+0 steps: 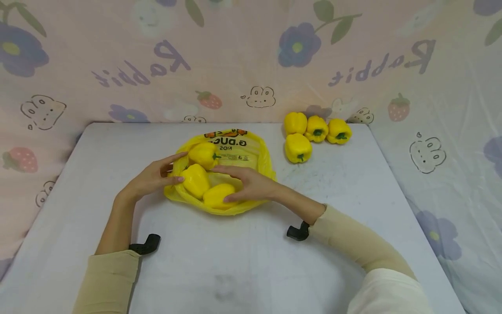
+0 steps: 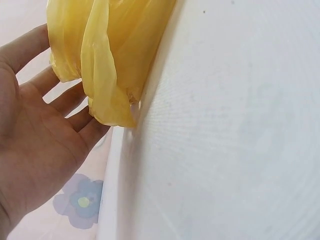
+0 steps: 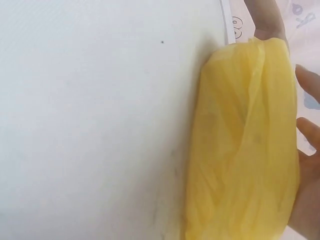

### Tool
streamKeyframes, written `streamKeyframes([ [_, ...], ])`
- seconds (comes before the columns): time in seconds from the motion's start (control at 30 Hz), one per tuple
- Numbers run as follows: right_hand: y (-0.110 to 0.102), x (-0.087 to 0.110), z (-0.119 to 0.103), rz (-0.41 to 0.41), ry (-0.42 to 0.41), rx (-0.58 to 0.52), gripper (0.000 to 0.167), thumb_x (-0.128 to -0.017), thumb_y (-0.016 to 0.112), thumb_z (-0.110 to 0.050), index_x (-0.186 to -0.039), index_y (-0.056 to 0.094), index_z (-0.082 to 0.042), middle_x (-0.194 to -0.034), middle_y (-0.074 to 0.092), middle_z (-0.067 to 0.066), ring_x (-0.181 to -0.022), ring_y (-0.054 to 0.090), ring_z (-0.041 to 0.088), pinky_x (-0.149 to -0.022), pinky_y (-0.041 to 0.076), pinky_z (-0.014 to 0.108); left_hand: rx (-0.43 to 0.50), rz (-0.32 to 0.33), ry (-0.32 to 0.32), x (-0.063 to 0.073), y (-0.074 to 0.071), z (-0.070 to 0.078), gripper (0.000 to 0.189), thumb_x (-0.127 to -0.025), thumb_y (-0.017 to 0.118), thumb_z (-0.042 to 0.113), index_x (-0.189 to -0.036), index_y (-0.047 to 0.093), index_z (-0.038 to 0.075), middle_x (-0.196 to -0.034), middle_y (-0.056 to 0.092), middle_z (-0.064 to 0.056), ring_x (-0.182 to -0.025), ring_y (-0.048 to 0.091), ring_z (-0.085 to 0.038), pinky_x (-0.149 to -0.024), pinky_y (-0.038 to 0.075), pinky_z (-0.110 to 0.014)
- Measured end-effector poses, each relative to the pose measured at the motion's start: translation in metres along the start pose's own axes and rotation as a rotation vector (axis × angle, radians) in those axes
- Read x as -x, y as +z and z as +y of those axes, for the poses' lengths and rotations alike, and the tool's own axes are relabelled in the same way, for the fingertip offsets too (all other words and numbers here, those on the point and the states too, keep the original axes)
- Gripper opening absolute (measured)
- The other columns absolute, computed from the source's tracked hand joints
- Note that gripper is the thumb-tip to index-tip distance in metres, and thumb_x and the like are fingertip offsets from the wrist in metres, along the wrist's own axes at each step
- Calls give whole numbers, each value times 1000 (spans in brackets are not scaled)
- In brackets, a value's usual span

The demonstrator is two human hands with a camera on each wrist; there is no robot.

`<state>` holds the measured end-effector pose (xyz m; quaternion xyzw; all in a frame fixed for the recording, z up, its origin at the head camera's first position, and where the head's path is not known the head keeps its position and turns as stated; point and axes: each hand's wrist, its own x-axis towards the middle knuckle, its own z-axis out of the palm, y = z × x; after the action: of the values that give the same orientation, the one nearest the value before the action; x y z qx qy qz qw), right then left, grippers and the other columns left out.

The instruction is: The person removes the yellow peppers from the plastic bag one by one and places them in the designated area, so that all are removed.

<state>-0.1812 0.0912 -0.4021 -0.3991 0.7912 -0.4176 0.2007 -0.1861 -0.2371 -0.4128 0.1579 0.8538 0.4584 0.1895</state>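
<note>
Left hand (image 1: 154,175) spread wide at the bag's left side, fingers loosely bent against the plastic, thumb tip up at the left pepper (image 1: 196,181)! Right hand (image 1: 254,183) comes over the near right rim, fingers long and wide, thumb on the near pepper (image 1: 218,196), fingertips by the far pepper (image 1: 202,155). All three yellow peppers sit in the yellow bag (image 1: 265,159), left of centre on the white table (image 1: 243,274). Out to the far right, four more peppers (image 1: 298,148) bunch together, and behind them hangs the rabbit-print cloth (image 1: 235,56).
</note>
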Motion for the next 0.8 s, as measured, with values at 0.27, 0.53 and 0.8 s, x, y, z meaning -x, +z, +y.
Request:
streamKeyframes([
  [0.27, 5, -1, 5, -90, 4, -50, 83, -87, 79, -27, -156, 35, -20, -159, 35, -3, -141, 40, 25, -116, 33, 37, -3, 5, -2, -1, 1, -3, 74, -93, 71, 33, -156, 33, 24, -162, 24, -13, -141, 30, -48, -113, 26, -66],
  [0.53, 7, 3, 5, -197, 12, -1, 78, -88, 77, -31, -155, 37, -27, -155, 40, -8, -140, 36, 6, -117, 28, 31, -11, 9, 5, 0, 2, -1, 74, -93, 71, 32, -156, 34, 22, -162, 24, -16, -141, 28, -51, -112, 24, -68],
  [0.8, 6, 3, 4, -221, -26, 49, 65, -86, 78, -32, -146, 51, -31, -140, 53, -14, -127, 46, 2, -110, 36, 28, 0, 7, -11, 1, 3, -1, 74, -92, 71, 34, -156, 34, 23, -162, 25, -15, -141, 29, -50, -112, 25, -68],
])
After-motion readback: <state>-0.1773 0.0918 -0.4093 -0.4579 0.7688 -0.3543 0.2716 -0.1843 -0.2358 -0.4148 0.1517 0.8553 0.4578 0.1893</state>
